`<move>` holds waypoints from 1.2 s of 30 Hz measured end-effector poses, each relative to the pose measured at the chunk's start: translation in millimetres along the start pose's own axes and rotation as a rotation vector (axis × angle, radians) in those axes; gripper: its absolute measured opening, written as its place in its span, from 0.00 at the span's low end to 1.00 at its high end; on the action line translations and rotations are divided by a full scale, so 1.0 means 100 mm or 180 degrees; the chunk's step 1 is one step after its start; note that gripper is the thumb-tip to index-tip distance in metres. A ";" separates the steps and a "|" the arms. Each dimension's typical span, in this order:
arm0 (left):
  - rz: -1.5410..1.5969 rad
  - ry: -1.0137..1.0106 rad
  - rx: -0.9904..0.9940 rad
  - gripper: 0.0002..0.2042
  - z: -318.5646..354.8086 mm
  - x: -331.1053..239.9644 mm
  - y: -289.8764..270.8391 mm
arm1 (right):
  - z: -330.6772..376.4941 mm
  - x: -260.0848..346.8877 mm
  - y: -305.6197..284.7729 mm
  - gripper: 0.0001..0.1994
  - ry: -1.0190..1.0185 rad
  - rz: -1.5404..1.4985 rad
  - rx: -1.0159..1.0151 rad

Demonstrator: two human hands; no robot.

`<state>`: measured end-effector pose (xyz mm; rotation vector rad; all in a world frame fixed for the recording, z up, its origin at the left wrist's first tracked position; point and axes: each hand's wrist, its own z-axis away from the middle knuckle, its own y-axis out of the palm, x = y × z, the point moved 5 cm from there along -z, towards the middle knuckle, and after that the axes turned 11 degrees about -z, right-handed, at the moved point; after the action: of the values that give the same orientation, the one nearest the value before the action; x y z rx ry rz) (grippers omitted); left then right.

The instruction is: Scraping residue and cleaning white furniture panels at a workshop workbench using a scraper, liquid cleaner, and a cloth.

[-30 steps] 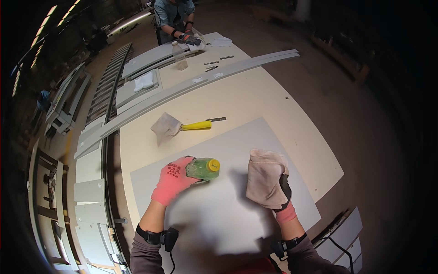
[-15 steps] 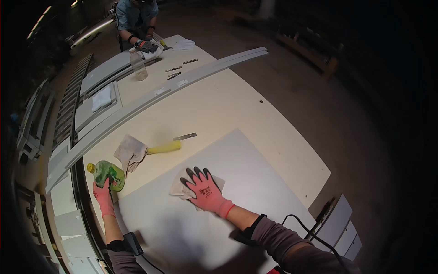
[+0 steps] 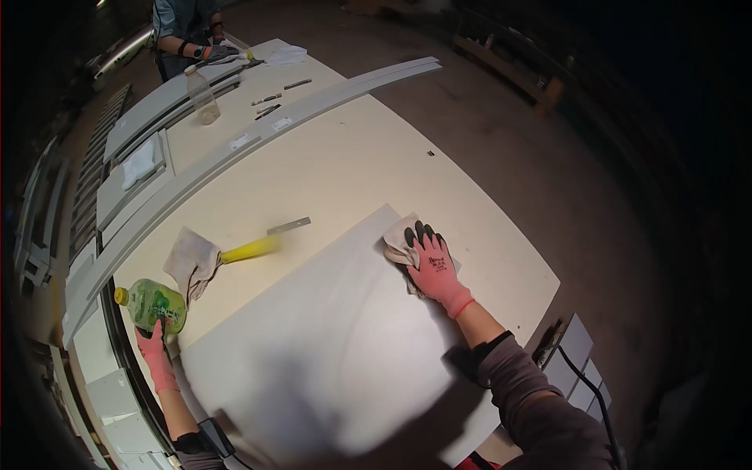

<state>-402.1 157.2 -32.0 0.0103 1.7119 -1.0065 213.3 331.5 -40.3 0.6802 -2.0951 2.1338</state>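
Observation:
A smooth light grey panel [image 3: 313, 329] lies on the cream worktable. My right hand [image 3: 435, 265], in a pink glove with black fingertips, presses a beige rag [image 3: 399, 239] down at the panel's far right edge. Part of that rag is hidden under the palm. At the table's left edge my left hand [image 3: 157, 356], gloved alike, grips a green-tinted plastic bottle [image 3: 153, 305] with a yellow cap, held tilted to the left. Beyond the bottle, a second crumpled rag [image 3: 190, 261] lies against a tool with a yellow handle [image 3: 249, 250].
A flat metal strip [image 3: 289, 226] rests beyond the yellow handle. Long grey profiles [image 3: 258, 129] cross the table [image 3: 470, 211]. Farther off stand a clear bottle [image 3: 202, 98] and stacked panels [image 3: 168, 110]. A co-worker [image 3: 184, 31] in gloves works at the far end.
My right hand has slid the rag across the panel to the far right edge. My left hand still holds the bottle. The whole view has shifted slightly.

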 end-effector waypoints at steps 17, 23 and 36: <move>-0.3259 0.0367 0.0150 0.23 1.35 -0.32 0.50 | -0.91 0.22 0.12 0.29 -0.0362 0.0018 0.0111; -0.3297 0.0417 0.0022 0.22 1.33 -0.27 0.42 | -0.18 0.47 0.08 0.31 -0.0925 -0.0026 0.0439; -0.3440 0.0623 0.0076 0.22 1.23 -0.16 0.45 | -0.59 1.04 0.25 0.31 -0.0130 -0.0383 0.0172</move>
<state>-278.1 117.6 -52.3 -0.9080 1.8757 -1.8374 96.1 360.7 -24.4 0.8400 -1.9678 2.1358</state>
